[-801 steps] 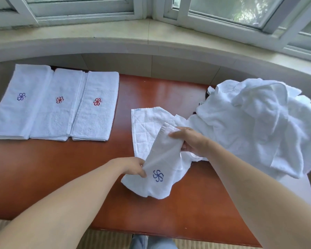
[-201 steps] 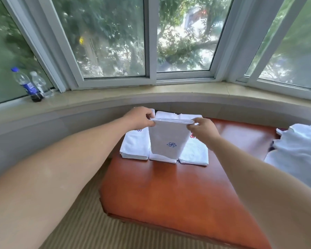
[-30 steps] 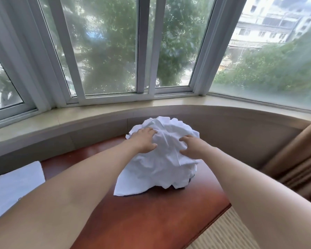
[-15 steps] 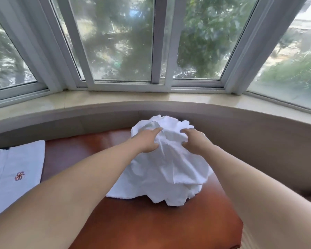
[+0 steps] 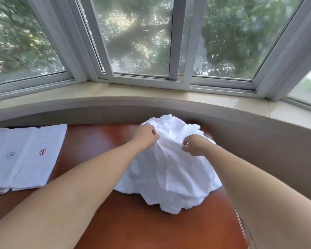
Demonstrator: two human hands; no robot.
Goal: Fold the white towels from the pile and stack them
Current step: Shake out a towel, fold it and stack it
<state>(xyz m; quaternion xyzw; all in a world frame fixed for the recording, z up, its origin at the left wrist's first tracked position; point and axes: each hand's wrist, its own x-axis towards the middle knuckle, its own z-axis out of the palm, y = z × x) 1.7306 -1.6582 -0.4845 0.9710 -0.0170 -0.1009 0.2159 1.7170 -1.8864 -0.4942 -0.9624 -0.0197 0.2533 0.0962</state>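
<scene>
On the right half of the desk [image 5: 101, 144], close to the curved wall under the window, sits the pile of white towels [image 5: 172, 173]. It is a crumpled, domed heap of soft terry cloth, creased and folded over itself, its loose lower edges spreading onto the wood toward the near side.

Both hands are on the upper part of the pile. The left hand [image 5: 145, 134] reaches in from the lower left on a bare, nearly straight forearm, knuckles up, its fingers curled and pinching a ridge of cloth near the crest. The right hand [image 5: 193, 145] comes in from the lower right, wrist bent, its fingers curled inward and gripping a fold just beside the left hand; the two hands are near each other but apart. Cloth between them is drawn up into a taut crease.

Well apart, at the left end of the desk, lie the folded towels [image 5: 25, 157]: flat white rectangles set side by side with long edges touching. One bears a small red pinwheel emblem [image 5: 42, 152], its neighbour a blue one [image 5: 11, 155].

Desk surface is glossy reddish-brown wood. Behind it runs a pale, smooth stone sill [image 5: 133, 91] following the bay, under white-framed windows [image 5: 180, 40] with green foliage beyond.
</scene>
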